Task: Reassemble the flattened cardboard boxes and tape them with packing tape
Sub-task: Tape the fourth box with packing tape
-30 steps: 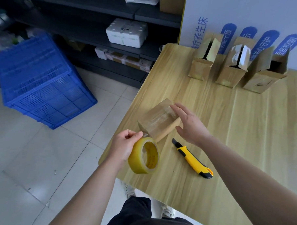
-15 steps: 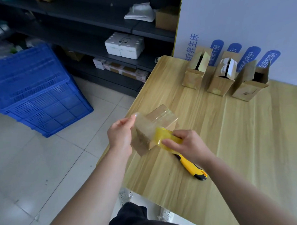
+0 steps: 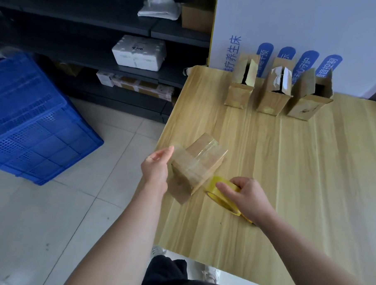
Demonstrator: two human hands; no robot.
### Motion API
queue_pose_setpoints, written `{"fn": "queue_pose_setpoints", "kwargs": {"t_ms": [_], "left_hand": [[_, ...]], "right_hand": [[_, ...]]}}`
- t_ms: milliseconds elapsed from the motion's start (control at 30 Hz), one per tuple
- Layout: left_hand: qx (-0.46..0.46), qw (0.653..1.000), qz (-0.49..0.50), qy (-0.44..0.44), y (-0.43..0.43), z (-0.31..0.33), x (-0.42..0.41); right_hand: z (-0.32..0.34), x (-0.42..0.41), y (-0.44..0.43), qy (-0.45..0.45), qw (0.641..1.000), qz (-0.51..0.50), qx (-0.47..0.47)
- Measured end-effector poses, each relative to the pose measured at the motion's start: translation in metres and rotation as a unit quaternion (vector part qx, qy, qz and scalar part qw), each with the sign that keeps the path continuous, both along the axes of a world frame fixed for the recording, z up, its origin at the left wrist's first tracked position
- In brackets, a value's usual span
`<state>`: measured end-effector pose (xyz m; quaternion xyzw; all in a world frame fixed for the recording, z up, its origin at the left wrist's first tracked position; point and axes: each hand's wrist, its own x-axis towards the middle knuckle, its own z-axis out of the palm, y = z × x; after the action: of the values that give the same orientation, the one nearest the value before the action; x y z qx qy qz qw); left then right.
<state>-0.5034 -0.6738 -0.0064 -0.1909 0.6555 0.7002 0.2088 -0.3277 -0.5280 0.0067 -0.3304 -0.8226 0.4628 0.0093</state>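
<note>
Head cam, wide-angle: looks fwd/down, close over left hand (image 3: 156,168), right hand (image 3: 248,196), table (image 3: 296,172).

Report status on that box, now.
Left hand pinches tape strip stretched over small box. Right hand grips tape roll beside it. Three open boxes stand well behind.

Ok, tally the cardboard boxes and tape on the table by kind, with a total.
Open cardboard boxes at the back: 3
Cardboard box being taped: 1
Tape roll, gripped by the right hand, its strip pinched by the left hand: 1
Total: 5
</note>
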Motion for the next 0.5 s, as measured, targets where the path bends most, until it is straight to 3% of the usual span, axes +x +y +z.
{"fn": "queue_pose_setpoints", "kwargs": {"t_ms": [500], "left_hand": [[0.016, 0.998, -0.019, -0.054, -0.005, -0.036, -0.005]], "right_hand": [[-0.011, -0.001, -0.014, -0.044, 0.998, -0.026, 0.033]]}}
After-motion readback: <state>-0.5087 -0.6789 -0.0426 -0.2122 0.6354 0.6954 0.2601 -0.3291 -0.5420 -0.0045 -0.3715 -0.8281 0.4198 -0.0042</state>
